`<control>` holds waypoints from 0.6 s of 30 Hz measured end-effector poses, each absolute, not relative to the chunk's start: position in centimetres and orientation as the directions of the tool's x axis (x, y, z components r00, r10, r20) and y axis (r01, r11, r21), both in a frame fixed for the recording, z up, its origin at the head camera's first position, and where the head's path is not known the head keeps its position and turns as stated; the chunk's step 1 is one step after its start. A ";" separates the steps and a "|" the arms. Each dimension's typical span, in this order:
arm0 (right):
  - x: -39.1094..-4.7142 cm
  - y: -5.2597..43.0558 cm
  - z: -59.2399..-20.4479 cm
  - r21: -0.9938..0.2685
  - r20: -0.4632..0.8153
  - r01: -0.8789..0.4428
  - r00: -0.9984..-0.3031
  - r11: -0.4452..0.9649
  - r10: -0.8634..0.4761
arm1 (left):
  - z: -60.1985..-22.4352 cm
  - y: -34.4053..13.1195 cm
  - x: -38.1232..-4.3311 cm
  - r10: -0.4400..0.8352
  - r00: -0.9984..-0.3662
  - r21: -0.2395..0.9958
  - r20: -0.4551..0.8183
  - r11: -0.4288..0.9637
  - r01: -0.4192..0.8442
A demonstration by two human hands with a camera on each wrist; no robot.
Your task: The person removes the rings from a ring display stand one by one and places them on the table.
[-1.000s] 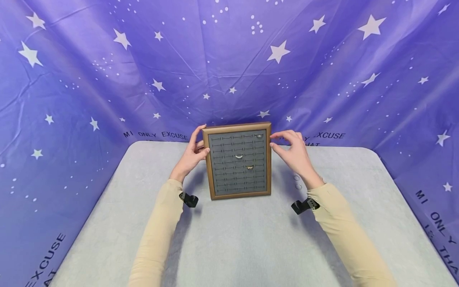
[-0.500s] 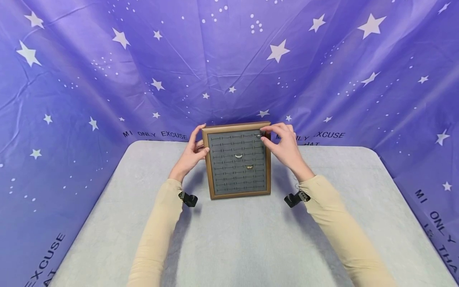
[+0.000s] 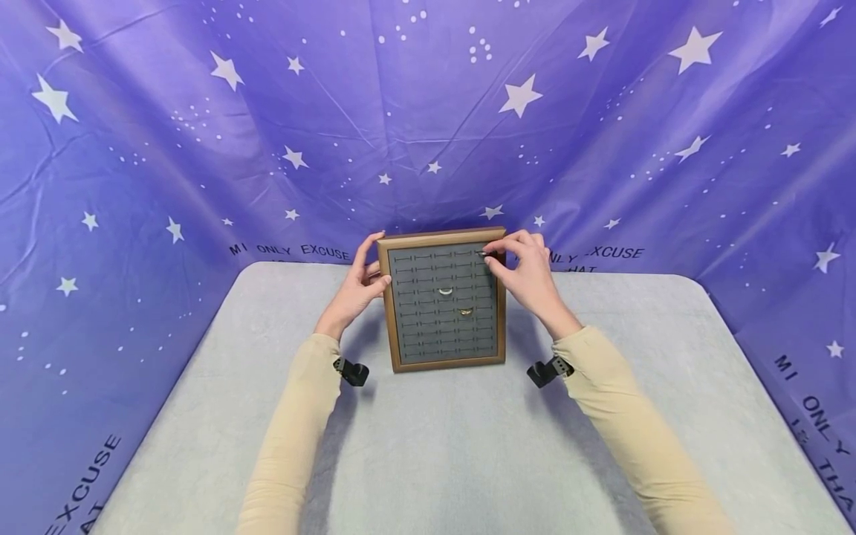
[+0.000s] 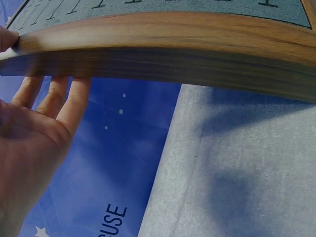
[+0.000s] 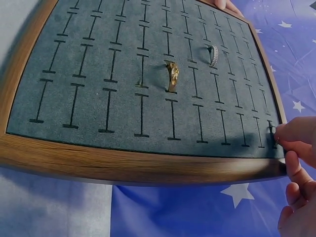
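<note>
A ring display tray (image 3: 428, 334) with a wooden frame and grey slotted padding stands tilted up on the table in the head view. My left hand (image 3: 354, 293) grips its left edge, thumb on the front and fingers behind; the left wrist view shows that side of the wooden frame (image 4: 197, 37). At the top right corner, the thumb and index finger of my right hand (image 3: 528, 271) pinch a ring (image 3: 481, 253), mostly hidden by the fingers. A silver ring (image 5: 213, 56) with small stones and a gold ring (image 5: 172, 77) sit in slots near the middle.
The tray rests on a light grey table (image 3: 428, 446). Behind and at both sides hangs a purple curtain (image 3: 428, 96) with white stars and lettering. A black wrist camera (image 3: 550, 370) is strapped to the right wrist, another camera (image 3: 352, 371) to the left.
My right hand has moved left from the tray's right edge onto the ring in the top right slot, and its fingertips have closed round it. The left hand and tray have stayed put.
</note>
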State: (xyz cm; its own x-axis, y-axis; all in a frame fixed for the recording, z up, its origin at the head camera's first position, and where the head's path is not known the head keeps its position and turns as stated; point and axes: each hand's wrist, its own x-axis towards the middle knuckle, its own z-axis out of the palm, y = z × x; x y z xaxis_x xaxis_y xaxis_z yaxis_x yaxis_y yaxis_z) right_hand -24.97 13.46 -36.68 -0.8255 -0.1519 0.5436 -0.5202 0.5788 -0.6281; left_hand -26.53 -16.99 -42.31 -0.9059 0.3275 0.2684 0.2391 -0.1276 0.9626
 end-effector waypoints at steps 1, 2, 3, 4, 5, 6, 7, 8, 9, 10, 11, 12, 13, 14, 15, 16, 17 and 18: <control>-25.0 13.4 -36.7 -0.628 0.543 -0.519 -0.826 0.580 -0.151 | -42.3 -17.0 -26.5 0.328 -0.906 0.963 0.268 -0.129 0.238; -25.0 13.4 -36.8 -0.628 0.543 -0.517 -0.826 0.581 -0.149 | -42.4 -17.0 -26.5 0.328 -0.906 0.963 0.267 -0.130 0.237; -25.0 13.4 -36.8 -0.628 0.544 -0.516 -0.826 0.583 -0.147 | -42.4 -17.0 -26.5 0.329 -0.906 0.963 0.267 -0.133 0.236; -25.0 13.4 -36.9 -0.627 0.544 -0.515 -0.826 0.584 -0.144 | -42.4 -17.0 -26.5 0.329 -0.906 0.963 0.267 -0.133 0.236; -25.0 13.3 -36.9 -0.629 0.543 -0.513 -0.828 0.584 -0.144 | -42.4 -17.0 -26.5 0.330 -0.905 0.962 0.268 -0.136 0.236; -25.0 13.3 -36.9 -0.630 0.541 -0.512 -0.829 0.584 -0.142 | -42.4 -17.0 -26.5 0.330 -0.905 0.962 0.269 -0.134 0.238; -25.0 13.2 -36.9 -0.630 0.542 -0.511 -0.829 0.584 -0.141 | -42.4 -17.0 -26.5 0.330 -0.905 0.962 0.270 -0.132 0.239; -25.1 13.1 -37.0 -0.631 0.542 -0.510 -0.829 0.584 -0.138 | -42.4 -17.0 -26.5 0.329 -0.905 0.962 0.270 -0.130 0.240; -25.1 13.0 -37.0 -0.633 0.541 -0.509 -0.830 0.584 -0.137 | -42.4 -17.0 -26.5 0.328 -0.905 0.962 0.271 -0.128 0.242; -25.1 13.0 -37.0 -0.633 0.540 -0.507 -0.830 0.584 -0.135 | -42.4 -17.1 -26.5 0.328 -0.905 0.962 0.272 -0.128 0.243; -25.2 12.9 -37.1 -0.634 0.539 -0.505 -0.832 0.586 -0.134 | -42.4 -17.1 -26.5 0.328 -0.905 0.961 0.273 -0.127 0.244; -25.2 12.8 -37.1 -0.634 0.539 -0.503 -0.832 0.587 -0.132 | -42.4 -17.1 -26.5 0.327 -0.904 0.961 0.275 -0.124 0.247; -25.2 12.8 -37.1 -0.634 0.538 -0.502 -0.833 0.588 -0.130 | -42.4 -17.1 -26.5 0.327 -0.904 0.961 0.276 -0.126 0.248; -25.2 12.8 -37.1 -0.635 0.536 -0.499 -0.834 0.589 -0.129 | -42.4 -17.1 -26.6 0.327 -0.904 0.960 0.276 -0.127 0.248; -25.2 12.8 -37.1 -0.637 0.535 -0.497 -0.835 0.589 -0.127 | -42.5 -17.1 -26.6 0.328 -0.903 0.960 0.279 -0.129 0.250; -25.3 12.7 -37.2 -0.639 0.533 -0.495 -0.837 0.589 -0.125 | -42.5 -17.1 -26.6 0.328 -0.902 0.959 0.280 -0.129 0.251; -25.3 12.7 -37.2 -0.641 0.532 -0.493 -0.838 0.588 -0.122 | -42.5 -17.1 -26.6 0.328 -0.902 0.959 0.280 -0.128 0.252; -25.3 12.7 -37.2 -0.644 0.531 -0.492 -0.839 0.586 -0.121 | -42.5 -17.1 -26.6 0.328 -0.902 0.959 0.280 -0.126 0.253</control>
